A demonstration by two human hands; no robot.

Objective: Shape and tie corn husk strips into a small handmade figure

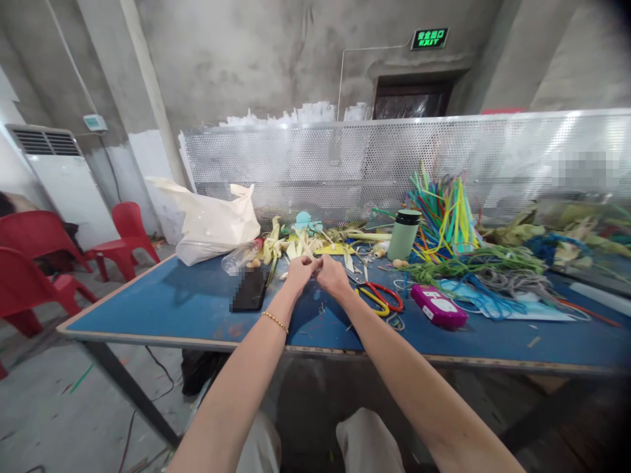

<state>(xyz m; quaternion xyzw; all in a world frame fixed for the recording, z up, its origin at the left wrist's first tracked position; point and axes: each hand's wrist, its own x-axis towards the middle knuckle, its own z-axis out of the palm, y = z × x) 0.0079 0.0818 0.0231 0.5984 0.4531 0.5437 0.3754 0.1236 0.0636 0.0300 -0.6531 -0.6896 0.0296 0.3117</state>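
Observation:
My left hand (300, 272) and my right hand (332, 274) meet above the blue table (192, 299), fingers pinched together. What they hold between the fingertips is too small and too covered to make out. Just behind the fingers lie pale yellow-green corn husks (298, 247). Scissors with red and yellow handles (380, 299) rest right of my right wrist. Left of my left hand lies a black phone (250, 290), with a clear plastic bottle (238, 256) behind it.
A white plastic bag (217, 220) stands at the back left. Toward the right are a green tumbler (403, 235), a purple packet (438, 306), colourful strips (448, 213) and tangled green cords (473, 263). A perforated metal screen (296, 154) borders the table's far side. Red chairs (37, 233) stand left.

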